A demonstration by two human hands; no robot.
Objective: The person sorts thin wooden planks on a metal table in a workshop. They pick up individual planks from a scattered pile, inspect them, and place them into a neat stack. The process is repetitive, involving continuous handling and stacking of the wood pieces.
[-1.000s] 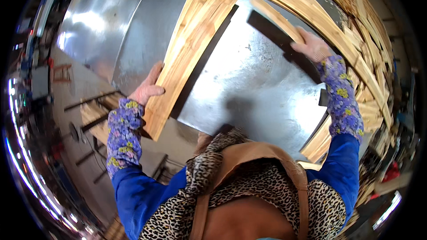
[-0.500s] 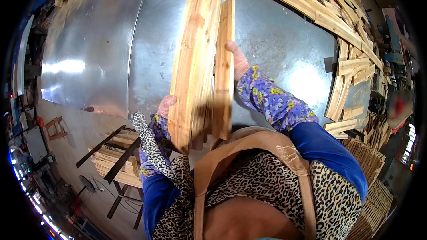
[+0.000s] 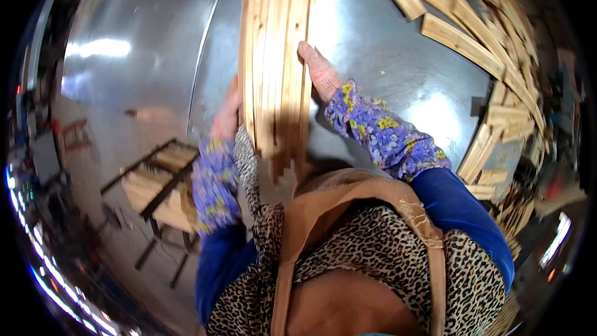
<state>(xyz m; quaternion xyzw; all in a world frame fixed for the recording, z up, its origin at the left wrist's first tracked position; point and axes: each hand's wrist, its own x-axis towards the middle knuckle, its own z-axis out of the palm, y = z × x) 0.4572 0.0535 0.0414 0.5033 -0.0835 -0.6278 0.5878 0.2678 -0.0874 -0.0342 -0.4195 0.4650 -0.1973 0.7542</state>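
Note:
A bundle of wooden boards [image 3: 273, 56] stands on edge, several side by side, over the metal table and close in front of me. My left hand [image 3: 229, 109] presses against the bundle's left side, its fingers partly hidden and blurred. On the right side my right hand [image 3: 319, 70] grips the bundle, thumb on the top edges and the other fingers out of sight below. The boards' near ends are uneven, some reaching farther toward my apron [image 3: 367, 190] than others.
The shiny metal table [image 3: 385, 87] has a seam left of the boards. Loose boards [image 3: 463, 43] lie along its right and far right edge. At lower left, a dark metal frame [image 3: 168, 177] holds a stack of planks [image 3: 158, 202]. A small wooden stool [image 3: 74, 139] stands farther left.
The boards have turned from lying at a slant with a gap to standing on edge, pressed together. My left hand has moved farther up their side. My right hand has shifted slightly left.

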